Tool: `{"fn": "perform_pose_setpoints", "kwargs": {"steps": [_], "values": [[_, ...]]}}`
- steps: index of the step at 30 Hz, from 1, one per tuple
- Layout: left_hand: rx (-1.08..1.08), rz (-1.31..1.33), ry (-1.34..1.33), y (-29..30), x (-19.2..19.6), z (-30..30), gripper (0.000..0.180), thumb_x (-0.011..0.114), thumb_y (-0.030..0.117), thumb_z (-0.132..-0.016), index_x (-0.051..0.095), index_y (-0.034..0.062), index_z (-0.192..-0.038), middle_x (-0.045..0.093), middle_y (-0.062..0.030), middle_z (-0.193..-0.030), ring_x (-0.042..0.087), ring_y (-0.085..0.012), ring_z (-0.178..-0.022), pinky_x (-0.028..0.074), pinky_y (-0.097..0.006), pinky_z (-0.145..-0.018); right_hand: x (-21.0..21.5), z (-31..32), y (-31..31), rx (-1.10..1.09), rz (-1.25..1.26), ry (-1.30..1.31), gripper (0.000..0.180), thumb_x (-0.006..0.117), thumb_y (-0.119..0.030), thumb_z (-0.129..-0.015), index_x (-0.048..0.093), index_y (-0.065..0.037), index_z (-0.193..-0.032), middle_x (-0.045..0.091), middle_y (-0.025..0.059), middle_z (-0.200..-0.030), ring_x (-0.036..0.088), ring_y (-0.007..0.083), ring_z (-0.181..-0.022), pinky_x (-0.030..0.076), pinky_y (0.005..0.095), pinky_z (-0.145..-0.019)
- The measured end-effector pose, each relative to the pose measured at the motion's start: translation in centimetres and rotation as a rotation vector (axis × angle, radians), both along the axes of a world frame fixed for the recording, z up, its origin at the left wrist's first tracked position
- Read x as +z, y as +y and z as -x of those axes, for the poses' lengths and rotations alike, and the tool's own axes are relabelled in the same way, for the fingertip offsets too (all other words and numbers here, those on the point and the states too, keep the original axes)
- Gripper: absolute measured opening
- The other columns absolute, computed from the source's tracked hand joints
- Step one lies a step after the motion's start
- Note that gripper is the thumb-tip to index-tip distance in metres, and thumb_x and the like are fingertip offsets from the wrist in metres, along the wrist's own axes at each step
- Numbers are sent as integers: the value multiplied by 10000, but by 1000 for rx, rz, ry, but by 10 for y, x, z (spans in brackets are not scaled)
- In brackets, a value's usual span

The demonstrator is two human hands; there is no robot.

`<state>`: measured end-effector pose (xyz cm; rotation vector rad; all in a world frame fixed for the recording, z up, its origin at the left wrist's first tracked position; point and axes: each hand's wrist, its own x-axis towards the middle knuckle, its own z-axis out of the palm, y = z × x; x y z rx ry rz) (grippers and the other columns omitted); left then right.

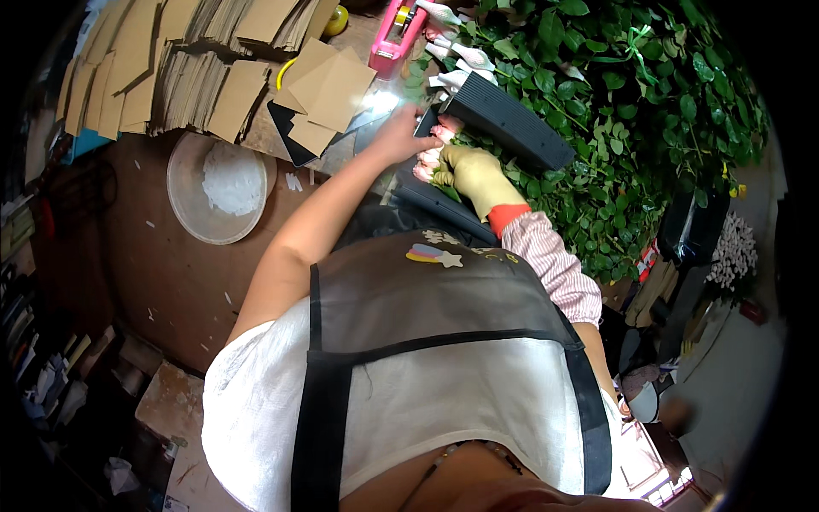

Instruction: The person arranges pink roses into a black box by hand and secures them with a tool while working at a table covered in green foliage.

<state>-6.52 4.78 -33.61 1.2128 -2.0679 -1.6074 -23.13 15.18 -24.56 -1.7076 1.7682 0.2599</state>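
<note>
Several pale pink roses [427, 162] lie with their heads together between two dark ribbed side pieces of a trough-like stand [512, 121]. My right hand [469, 175], in a yellowish glove with a red cuff, is closed around the roses just behind their heads; its fingertips are partly hidden. Bare, my left hand [408, 138] is at the left end of the stand. Its thumb reaches to the flower heads and its fingers are spread apart from the thumb, near the stand's dark edge.
Brown cardboard sheets [328, 90] and stacked card pieces [196, 94] cover the table's far left. A pink tape dispenser [394, 43] stands beyond my left hand. White-wrapped blooms [465, 60] and a large heap of leafy stems [631, 128] fill the right. A whitish tub [189, 200] stands lower left.
</note>
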Motion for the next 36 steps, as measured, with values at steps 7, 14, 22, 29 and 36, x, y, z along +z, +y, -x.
{"fn": "perform_pose_setpoints", "kwargs": {"steps": [7,14,22,29,36], "values": [[-52,56,-153,-10,-3,2,848,891,505,-676,514,-30,-1216,599,-187,-1069,618,-290,-959,512,-380,-865,30,4,-6,-19,-87,-199,262,737,-315,-888,691,-68,-962,716,168,-945,680,370,-912,528,432,-810],[-59,91,-108,-8,-5,6,838,894,483,-685,494,-28,-1214,595,-199,-1080,620,-299,-978,507,-380,-877,65,-25,-27,-81,-272,-57,385,714,-376,-927,724,-68,-1159,730,78,-1181,659,237,-1147,476,320,-1013],[-56,108,-141,-7,-8,7,853,897,491,-682,486,-23,-1225,580,-209,-1110,619,-303,-1001,504,-391,-895,16,-15,-10,-126,-108,-263,357,713,-386,-927,741,-81,-1108,721,87,-1190,647,232,-1177,468,312,-1025],[-103,41,-191,-11,-4,8,914,890,521,-679,475,-30,-1279,571,-213,-1168,615,-320,-1041,497,-388,-935,0,-7,5,-139,43,-167,355,793,-394,-848,654,-72,-792,668,146,-793,658,329,-739,516,409,-691],[-280,146,-111,7,14,-14,1213,920,483,-630,244,-14,-1507,367,-281,-1422,356,-420,-1380,311,-444,-1170,42,13,-4,-324,-69,-172,271,736,-352,-898,706,-90,-961,723,141,-913,684,312,-832,531,407,-761]]}}
